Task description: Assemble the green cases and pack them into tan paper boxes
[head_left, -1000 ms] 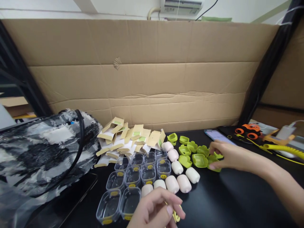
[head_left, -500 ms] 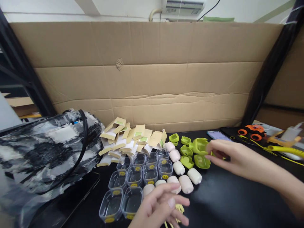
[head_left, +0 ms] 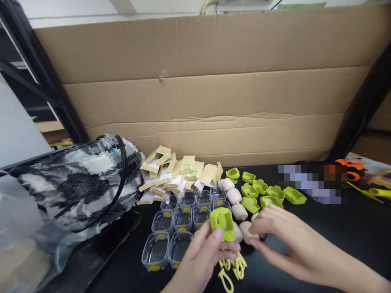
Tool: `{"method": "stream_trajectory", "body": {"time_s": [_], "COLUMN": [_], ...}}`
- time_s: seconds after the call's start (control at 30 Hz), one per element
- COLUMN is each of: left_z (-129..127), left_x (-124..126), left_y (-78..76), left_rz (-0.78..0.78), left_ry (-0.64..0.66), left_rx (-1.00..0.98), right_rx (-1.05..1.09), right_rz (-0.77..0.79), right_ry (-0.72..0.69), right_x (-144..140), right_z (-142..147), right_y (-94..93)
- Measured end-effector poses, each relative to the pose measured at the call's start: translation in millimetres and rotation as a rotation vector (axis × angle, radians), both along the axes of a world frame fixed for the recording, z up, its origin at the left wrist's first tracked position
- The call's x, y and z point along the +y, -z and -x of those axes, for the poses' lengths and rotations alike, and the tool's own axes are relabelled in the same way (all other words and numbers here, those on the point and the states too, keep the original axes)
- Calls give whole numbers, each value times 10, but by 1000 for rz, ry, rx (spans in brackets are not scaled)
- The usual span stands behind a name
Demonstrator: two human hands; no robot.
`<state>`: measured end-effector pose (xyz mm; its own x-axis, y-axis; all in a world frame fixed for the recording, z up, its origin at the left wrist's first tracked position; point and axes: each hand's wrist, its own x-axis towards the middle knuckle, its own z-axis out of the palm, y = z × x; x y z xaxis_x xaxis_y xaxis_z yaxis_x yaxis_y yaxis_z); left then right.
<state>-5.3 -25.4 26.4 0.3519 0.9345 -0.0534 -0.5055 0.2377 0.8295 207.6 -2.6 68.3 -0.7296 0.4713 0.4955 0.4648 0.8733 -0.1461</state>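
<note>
- Green shells point(head_left: 265, 191): eight in all, seven lying on the black table point(head_left: 336, 232), one held up in the left hand point(head_left: 201, 260).
- Pink pods point(head_left: 234, 196): at least five show.
- Clear plastic tubs point(head_left: 182, 219): nine.
- Yellow loops point(head_left: 233, 266): a tangled bunch, too overlapped to count.
- Folded card sleeves point(head_left: 180, 175): a heap, uncountable.

Bare table point(head_left: 351, 236) lies open rightward; clear tubs point(head_left: 183, 219) crowd the left.

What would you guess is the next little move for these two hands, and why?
Probably the right hand lifts the pale pink rounded piece at its fingertips toward the lime-green plastic shell that the left hand holds up. The shell's hollow looks empty, and the two hands are close together above the black table.
</note>
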Motion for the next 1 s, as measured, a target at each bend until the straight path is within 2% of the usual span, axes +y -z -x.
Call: {"method": "stream_trajectory", "body": {"time_s": [0.17,0.3,0.47,0.57,0.67,0.8,0.9,1.0], "left_z": [-9,-27,-19,-7,4,15,19,18], "left_x": [-9,-16,-12,-2,15,28,28,29], "left_y": [-104,-159,-188,-183,-162,-153,-168,-166], "left_rz": [26,27,15,21,-21,-98,-144,-155], "left_ry": [-70,-84,-63,-81,-71,1,48,100], "left_rx": [-6,11,33,38,66,149,195,191], "right_rx": [-140,-231,-215,-114,133,494,558,592], "right_rz": [62,159,207,334,471,476,568,538], "right_ry": [-12,-57,-67,-59,-33,73,104,116], "right_x": [35,-11,-47,-57,-46,9,35,27], "right_z": [-35,101,193,148,77,35,52,75], "right_y": [-33,82,156,101,61,72,89,105]}}
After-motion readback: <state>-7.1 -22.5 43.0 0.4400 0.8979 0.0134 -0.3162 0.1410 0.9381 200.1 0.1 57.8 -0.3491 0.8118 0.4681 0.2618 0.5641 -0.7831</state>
